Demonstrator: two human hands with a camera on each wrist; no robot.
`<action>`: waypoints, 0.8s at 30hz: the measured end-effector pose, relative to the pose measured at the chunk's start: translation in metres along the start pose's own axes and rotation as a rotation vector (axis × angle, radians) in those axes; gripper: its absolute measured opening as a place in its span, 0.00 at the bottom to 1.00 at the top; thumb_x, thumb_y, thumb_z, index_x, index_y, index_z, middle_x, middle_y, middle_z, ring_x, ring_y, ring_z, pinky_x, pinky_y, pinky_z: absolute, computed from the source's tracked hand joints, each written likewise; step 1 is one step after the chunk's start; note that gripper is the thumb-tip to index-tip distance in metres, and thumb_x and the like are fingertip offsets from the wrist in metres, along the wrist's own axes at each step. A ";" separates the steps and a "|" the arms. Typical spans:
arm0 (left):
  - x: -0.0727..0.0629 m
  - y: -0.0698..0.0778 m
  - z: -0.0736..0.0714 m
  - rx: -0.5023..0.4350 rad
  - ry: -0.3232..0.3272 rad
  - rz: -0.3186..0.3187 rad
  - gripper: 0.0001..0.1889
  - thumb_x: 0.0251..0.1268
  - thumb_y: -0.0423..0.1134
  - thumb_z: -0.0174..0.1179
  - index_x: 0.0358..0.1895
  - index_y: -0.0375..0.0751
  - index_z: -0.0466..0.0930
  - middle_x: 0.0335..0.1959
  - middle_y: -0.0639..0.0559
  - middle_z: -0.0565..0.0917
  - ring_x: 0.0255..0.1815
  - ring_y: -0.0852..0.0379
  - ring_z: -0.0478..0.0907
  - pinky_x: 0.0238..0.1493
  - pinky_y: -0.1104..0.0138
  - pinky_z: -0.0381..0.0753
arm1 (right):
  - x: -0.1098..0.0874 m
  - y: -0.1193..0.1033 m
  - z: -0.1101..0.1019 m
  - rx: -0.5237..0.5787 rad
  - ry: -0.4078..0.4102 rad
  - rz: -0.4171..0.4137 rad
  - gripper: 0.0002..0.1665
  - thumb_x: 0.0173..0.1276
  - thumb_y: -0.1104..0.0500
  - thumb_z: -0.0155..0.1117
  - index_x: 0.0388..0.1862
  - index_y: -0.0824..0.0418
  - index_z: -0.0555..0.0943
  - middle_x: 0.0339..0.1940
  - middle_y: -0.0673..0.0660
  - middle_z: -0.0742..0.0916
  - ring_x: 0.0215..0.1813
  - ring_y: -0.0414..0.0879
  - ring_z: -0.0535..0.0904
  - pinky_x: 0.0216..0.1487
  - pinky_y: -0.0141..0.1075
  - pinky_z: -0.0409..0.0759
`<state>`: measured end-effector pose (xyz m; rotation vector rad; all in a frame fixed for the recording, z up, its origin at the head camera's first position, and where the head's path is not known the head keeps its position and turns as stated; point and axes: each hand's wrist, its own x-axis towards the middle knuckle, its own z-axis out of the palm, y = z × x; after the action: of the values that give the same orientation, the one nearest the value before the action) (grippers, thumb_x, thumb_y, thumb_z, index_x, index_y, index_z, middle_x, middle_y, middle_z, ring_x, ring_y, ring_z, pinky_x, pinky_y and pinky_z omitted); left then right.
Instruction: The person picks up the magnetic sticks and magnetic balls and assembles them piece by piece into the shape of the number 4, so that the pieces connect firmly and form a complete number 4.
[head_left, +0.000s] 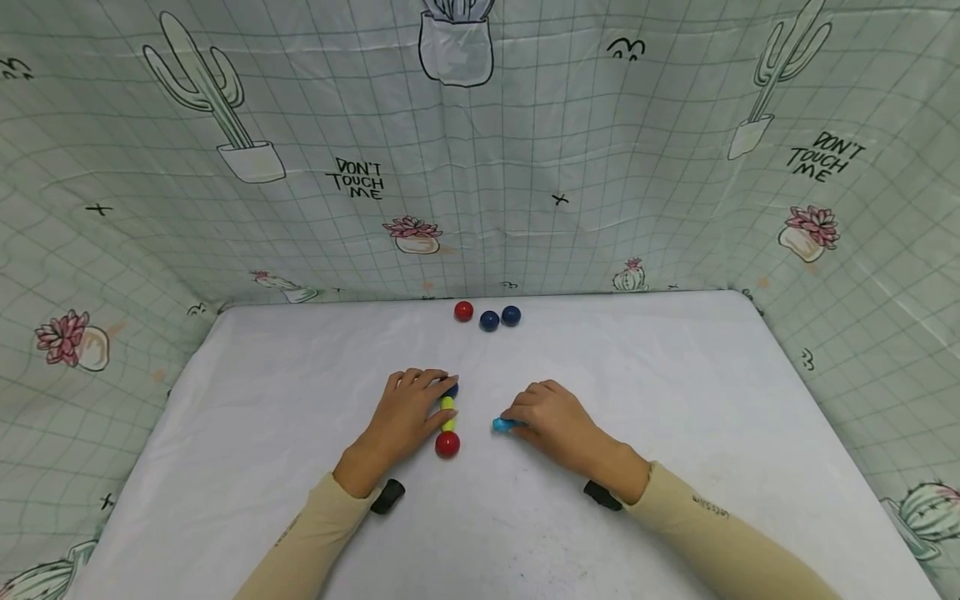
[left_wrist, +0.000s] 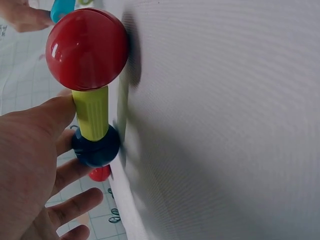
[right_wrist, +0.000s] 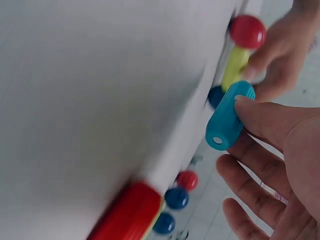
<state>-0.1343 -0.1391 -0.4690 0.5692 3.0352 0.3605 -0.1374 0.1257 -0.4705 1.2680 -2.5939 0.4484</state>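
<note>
A yellow ridged rod point(left_wrist: 91, 115) joins a red ball point(left_wrist: 87, 49) at its near end to a dark blue ball point(left_wrist: 96, 147) at its far end. My left hand point(head_left: 408, 412) holds this piece, thumb along the rod and fingers at the blue ball; its other fingers are spread apart. To the right, my right hand point(head_left: 557, 421) pinches a short light blue rod point(right_wrist: 230, 116) between thumb and index finger. A hole shows in one end of that rod, which points toward the yellow piece across a small gap.
At the table's far edge lie a loose red ball point(head_left: 463, 311) and two dark blue balls, one left point(head_left: 489, 321) and one right point(head_left: 511, 316). A red cylinder point(right_wrist: 131, 215) shows low in the right wrist view. Behind the white table point(head_left: 637, 358) hangs a cactus-print cloth point(head_left: 510, 150).
</note>
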 end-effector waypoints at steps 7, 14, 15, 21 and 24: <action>0.000 0.000 0.000 -0.006 0.006 0.009 0.28 0.72 0.51 0.70 0.72 0.46 0.80 0.69 0.45 0.81 0.68 0.42 0.74 0.72 0.44 0.67 | 0.007 -0.020 0.009 0.033 -0.044 -0.032 0.12 0.63 0.57 0.83 0.45 0.55 0.93 0.38 0.46 0.91 0.46 0.44 0.84 0.58 0.41 0.81; -0.001 0.000 -0.001 -0.008 0.015 0.015 0.28 0.72 0.51 0.70 0.71 0.46 0.81 0.69 0.45 0.81 0.68 0.41 0.74 0.72 0.43 0.67 | 0.013 -0.029 0.015 0.048 -0.062 -0.033 0.13 0.64 0.55 0.82 0.47 0.54 0.93 0.40 0.47 0.92 0.47 0.44 0.85 0.58 0.40 0.82; -0.001 -0.001 -0.001 -0.009 0.018 0.018 0.28 0.72 0.50 0.69 0.71 0.45 0.81 0.69 0.45 0.81 0.68 0.41 0.74 0.72 0.43 0.67 | 0.014 -0.030 0.016 0.048 -0.063 -0.031 0.13 0.64 0.55 0.82 0.47 0.54 0.93 0.40 0.47 0.92 0.47 0.44 0.85 0.58 0.40 0.82; -0.001 -0.001 -0.002 -0.012 0.024 0.028 0.28 0.72 0.51 0.69 0.71 0.45 0.81 0.69 0.45 0.81 0.68 0.41 0.74 0.72 0.43 0.68 | 0.019 -0.034 0.020 0.047 -0.074 -0.023 0.13 0.65 0.54 0.82 0.48 0.54 0.93 0.40 0.47 0.92 0.47 0.44 0.85 0.59 0.40 0.82; -0.001 -0.001 -0.001 -0.013 0.025 0.028 0.28 0.72 0.51 0.69 0.71 0.45 0.81 0.69 0.45 0.81 0.68 0.41 0.75 0.72 0.43 0.68 | 0.021 -0.036 0.021 0.044 -0.076 -0.022 0.14 0.65 0.54 0.82 0.48 0.55 0.93 0.40 0.48 0.92 0.47 0.44 0.85 0.58 0.40 0.82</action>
<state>-0.1341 -0.1409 -0.4681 0.6118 3.0489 0.3905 -0.1226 0.0819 -0.4768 1.3517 -2.6437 0.4650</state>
